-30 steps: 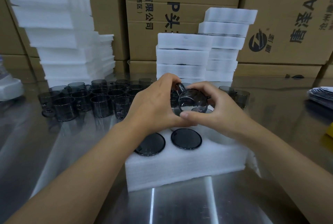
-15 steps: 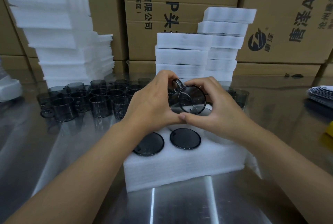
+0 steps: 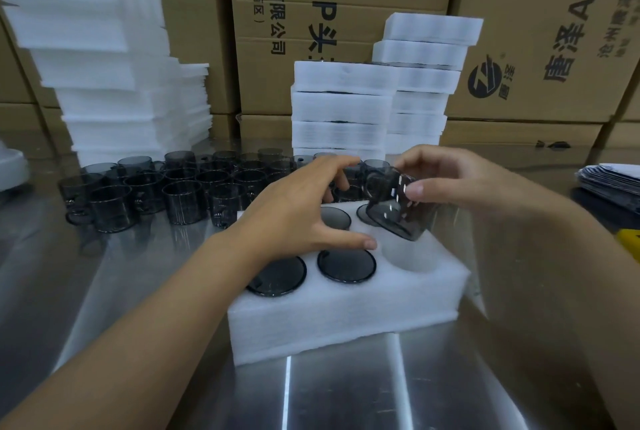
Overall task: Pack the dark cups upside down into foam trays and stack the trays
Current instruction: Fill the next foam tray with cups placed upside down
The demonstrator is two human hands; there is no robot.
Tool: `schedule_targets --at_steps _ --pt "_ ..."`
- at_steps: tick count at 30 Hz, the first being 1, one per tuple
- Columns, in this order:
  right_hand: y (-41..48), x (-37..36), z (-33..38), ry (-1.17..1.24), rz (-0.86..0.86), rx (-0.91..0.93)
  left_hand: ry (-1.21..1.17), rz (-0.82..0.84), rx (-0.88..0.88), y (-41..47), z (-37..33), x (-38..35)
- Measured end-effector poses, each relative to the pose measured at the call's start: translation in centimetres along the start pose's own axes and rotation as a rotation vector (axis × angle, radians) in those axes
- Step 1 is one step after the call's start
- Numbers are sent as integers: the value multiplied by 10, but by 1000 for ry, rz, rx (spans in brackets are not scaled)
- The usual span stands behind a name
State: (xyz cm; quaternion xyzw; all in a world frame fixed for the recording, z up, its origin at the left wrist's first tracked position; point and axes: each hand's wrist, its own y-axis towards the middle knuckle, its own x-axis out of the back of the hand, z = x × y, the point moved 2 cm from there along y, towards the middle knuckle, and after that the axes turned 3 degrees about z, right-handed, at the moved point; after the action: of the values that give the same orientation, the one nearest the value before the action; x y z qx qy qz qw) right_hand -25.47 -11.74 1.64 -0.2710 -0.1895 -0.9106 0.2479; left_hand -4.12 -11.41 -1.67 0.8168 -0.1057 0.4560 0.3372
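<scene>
We find the scene moderately lit with a warm, flat cast; light falls from above. The steel table [image 3: 346, 395] returns two bright vertical streaks of glare near the bottom edge, plus hazy reflections toward the left. Shadows are soft and shallow, none hard-edged. Wide-angle distortion bows the cartons [image 3: 554, 31] and leans them outward at both sides. Blur softens the foam stacks [image 3: 104, 83] at left and the far-right carton lettering. The centre reads sharper, though the dark cup [image 3: 394, 208] is slightly smeared.
</scene>
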Motion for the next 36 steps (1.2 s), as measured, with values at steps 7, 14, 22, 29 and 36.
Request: schedule_targets --at_steps 7,14,22,29,36 --pt "-9 7 -5 -80 203 -103 57 77 15 1 4 -3" --pt "-7 -7 -2 -149 256 -122 104 104 42 2 4 -4" --pt "-8 -7 0 -189 319 -158 127 135 45 2 2 -4" --pt "-8 -5 -4 -183 314 -186 131 138 51 1 1 -4" --pt "-10 -6 -3 -231 358 -223 124 143 62 -1 0 -2"
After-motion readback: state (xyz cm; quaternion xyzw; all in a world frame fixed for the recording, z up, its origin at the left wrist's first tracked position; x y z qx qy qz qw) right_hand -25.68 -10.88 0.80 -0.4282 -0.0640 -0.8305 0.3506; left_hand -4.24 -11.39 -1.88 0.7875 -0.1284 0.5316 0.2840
